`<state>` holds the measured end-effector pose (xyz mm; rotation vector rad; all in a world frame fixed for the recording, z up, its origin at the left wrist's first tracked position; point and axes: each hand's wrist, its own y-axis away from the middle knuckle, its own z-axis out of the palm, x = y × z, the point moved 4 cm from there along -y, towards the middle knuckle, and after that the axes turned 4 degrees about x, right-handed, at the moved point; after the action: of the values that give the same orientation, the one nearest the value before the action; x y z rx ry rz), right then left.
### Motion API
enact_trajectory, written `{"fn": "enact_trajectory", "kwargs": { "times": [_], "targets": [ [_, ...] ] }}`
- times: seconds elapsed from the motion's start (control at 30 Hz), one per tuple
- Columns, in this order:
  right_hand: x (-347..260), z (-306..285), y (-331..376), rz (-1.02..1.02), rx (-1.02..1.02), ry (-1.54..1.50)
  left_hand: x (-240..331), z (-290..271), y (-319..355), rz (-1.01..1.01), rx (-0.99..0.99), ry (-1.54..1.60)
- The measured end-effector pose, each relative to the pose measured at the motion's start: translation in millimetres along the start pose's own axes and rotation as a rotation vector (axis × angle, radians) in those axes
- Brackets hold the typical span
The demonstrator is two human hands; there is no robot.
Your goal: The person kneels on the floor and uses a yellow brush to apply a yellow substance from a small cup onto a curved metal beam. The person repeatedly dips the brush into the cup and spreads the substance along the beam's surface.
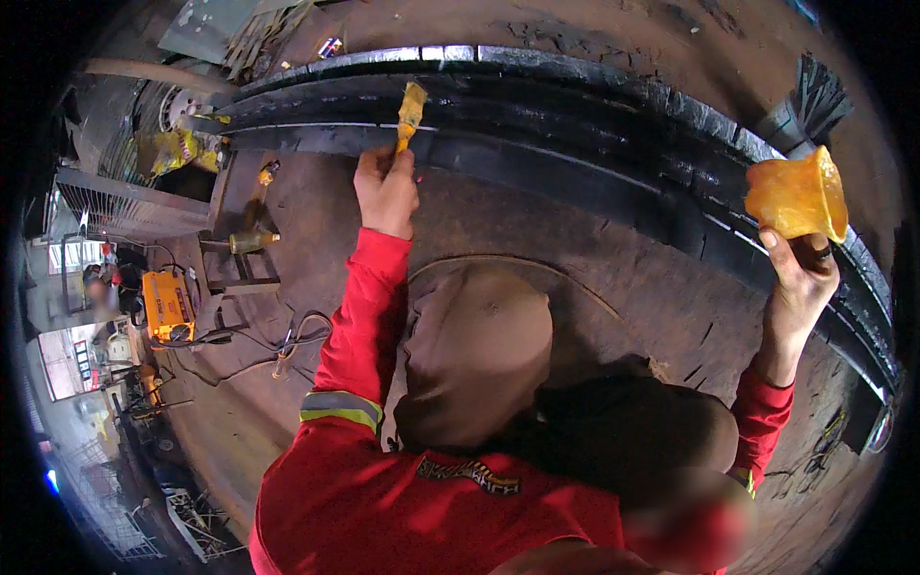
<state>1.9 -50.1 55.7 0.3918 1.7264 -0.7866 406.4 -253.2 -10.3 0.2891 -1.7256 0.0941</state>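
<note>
**Brush (410, 117) in the left hand (388, 194), yellow cup (797, 197) in the right hand (803, 276)**

Head view: The brush is in the upper middle of the frame, bristles up, its handle clamped between the left hand's thumb and fingers. Its bristles overlap a long dark beam (575, 129) that curves across the upper part of the frame; whether they touch it, I cannot tell. At the right of the frame, the right hand's thumb and fingers are closed on the lower part of the cup, which leans with its mouth toward the right edge. What is inside it cannot be made out. Both sleeves (359, 326) are red, the left one with a pale reflective band.

A knee (484, 345) in brown cloth fills the middle of the frame, above the brown floor (623, 249). At the left stands an orange machine (168, 305), with cables (251, 366) running on the floor beside it. A bottle (253, 241) lies above and to the right of the machine. A bundle of dark strips (817, 101) shows at the upper right.
</note>
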Motion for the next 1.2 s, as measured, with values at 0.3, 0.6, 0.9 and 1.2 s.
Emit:
{"fn": "enact_trajectory", "kwargs": {
  "times": [0.3, 0.6, 0.9, 1.2],
  "targets": [
    [-6, 31, 0, -0.063, -0.063, -0.164, 13, 49, -16, -0.02, -0.088, 0.139],
    [2, 26, 9, 0.015, -0.016, -0.198, 65, -14, -8, 0.177, -0.13, -0.064],
    [-1, 43, 16, -0.033, -0.051, 0.013, 83, 20, -53, 0.801, -0.253, -1.227],
    [0, 48, 13, -0.274, -0.08, 0.335, 148, -3, 17, 0.995, -0.277, -0.567]
  ]
}}
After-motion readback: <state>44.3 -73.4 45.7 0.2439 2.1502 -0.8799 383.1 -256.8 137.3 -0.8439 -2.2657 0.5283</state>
